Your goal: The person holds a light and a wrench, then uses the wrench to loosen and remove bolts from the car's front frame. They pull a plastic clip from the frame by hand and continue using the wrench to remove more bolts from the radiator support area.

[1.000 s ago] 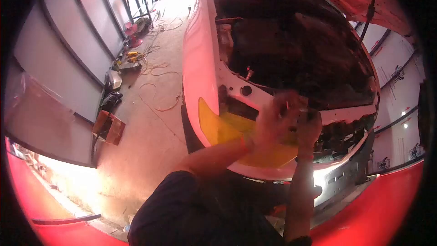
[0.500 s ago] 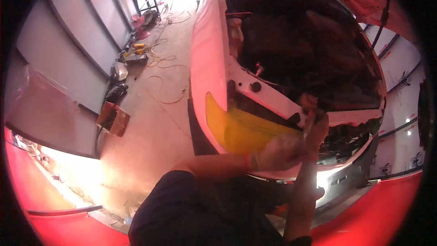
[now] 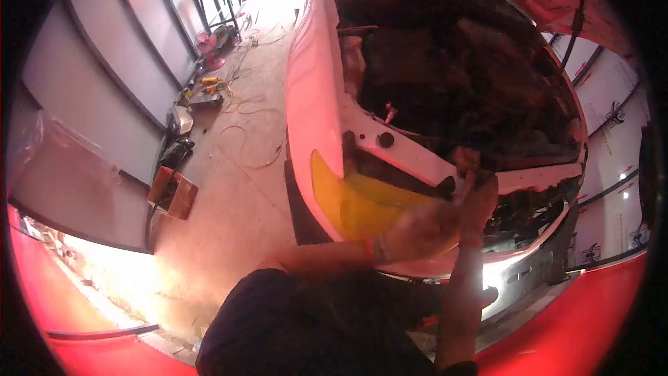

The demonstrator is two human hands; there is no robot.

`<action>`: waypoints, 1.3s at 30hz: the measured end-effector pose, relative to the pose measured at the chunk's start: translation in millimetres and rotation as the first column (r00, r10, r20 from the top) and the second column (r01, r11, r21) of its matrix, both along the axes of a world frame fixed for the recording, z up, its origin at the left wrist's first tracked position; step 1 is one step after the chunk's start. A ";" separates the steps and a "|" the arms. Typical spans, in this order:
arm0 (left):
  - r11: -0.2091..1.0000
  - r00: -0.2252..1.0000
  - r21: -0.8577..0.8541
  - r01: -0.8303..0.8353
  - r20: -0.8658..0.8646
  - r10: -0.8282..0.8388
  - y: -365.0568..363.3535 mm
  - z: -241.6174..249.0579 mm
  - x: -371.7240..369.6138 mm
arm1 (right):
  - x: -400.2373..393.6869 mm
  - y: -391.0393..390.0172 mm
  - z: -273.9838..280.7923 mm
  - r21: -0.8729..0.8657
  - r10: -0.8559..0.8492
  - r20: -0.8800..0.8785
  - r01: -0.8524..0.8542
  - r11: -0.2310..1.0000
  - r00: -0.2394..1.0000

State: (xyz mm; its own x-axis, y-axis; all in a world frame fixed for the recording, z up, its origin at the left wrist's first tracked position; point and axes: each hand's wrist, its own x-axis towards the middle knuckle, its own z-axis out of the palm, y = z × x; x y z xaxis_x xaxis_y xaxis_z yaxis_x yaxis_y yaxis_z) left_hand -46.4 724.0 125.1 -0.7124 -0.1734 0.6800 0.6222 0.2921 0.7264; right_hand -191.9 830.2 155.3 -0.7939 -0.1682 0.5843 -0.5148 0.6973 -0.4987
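At the front of the car (image 3: 306, 108), the blurred left hand (image 3: 421, 228) is over the yellow headlamp (image 3: 358, 205) and the right hand (image 3: 481, 198) beside the white crossmember (image 3: 416, 159), fingers too smeared to tell their grip, so a hasty slip could scuff that lamp

Glossy paint, matt floor (image 3: 240, 198)
We see smooth, shiny paint on the car fender (image 3: 307, 90), a smooth, plastic-looking yellow headlight (image 3: 362, 207), dull cardboard in the open box (image 3: 182, 198), and dark, matt cloth on the sleeve (image 3: 261, 306).
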 end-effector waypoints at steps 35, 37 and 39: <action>0.946 0.978 0.303 -0.114 0.204 0.052 -13.4 27.6 -1.6 | 7.8 -6.8 11.4 -0.049 -0.045 0.133 0.052 0.997 0.990; 0.996 0.996 0.073 -0.050 0.075 0.045 -9.8 25.0 5.0 | 10.6 -6.3 5.9 -0.063 -0.023 0.165 0.033 0.997 0.986; 0.984 0.997 -0.178 0.004 -0.072 -0.017 -7.8 35.7 2.7 | -3.8 0.9 -8.1 -0.290 0.117 0.210 -0.052 0.956 0.971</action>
